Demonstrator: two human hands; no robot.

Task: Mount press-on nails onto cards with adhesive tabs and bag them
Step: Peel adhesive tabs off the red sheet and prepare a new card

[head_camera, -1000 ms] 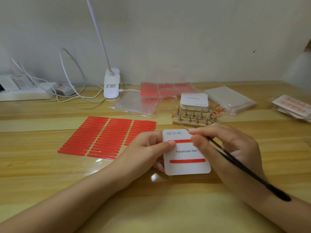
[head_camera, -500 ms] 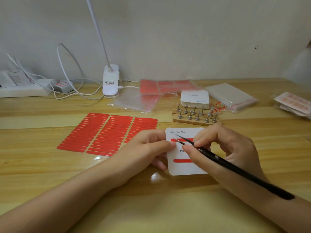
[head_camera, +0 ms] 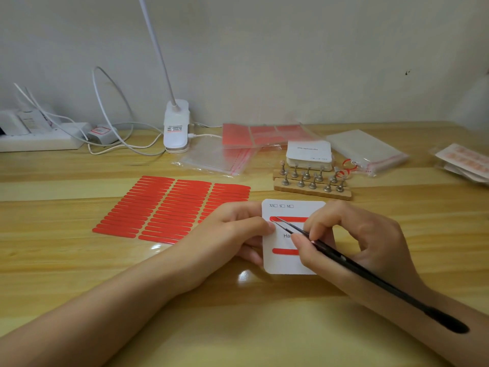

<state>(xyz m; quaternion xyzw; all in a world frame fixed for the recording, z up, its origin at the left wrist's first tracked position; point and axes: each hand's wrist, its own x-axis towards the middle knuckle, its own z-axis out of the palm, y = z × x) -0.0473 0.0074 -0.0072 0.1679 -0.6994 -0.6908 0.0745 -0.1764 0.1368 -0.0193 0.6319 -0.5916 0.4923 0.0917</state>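
Note:
A white card (head_camera: 284,263) with two red adhesive strips lies on the wooden table in front of me. My left hand (head_camera: 235,230) pinches its left edge, thumb on top. My right hand (head_camera: 352,239) grips black tweezers (head_camera: 344,260); their tips sit at the left end of the upper red strip (head_camera: 291,219). The lower strip (head_camera: 284,251) is partly hidden by my right fingers. A sheet of red adhesive strips (head_camera: 174,205) lies to the left. Press-on nails stand on metal stems in a wooden holder (head_camera: 312,185) behind the card.
A stack of blank cards (head_camera: 309,153) sits behind the holder. Clear zip bags (head_camera: 219,157) and a bag pack (head_camera: 367,149) lie further back, with red sheets (head_camera: 264,133). Bagged finished cards (head_camera: 465,162) are at far right. A lamp base (head_camera: 176,128), cables and power strip (head_camera: 39,136) line the wall.
My right hand has come down over the card and brought the tweezer tips leftward onto the left end of the upper red strip. My left hand keeps its hold on the card.

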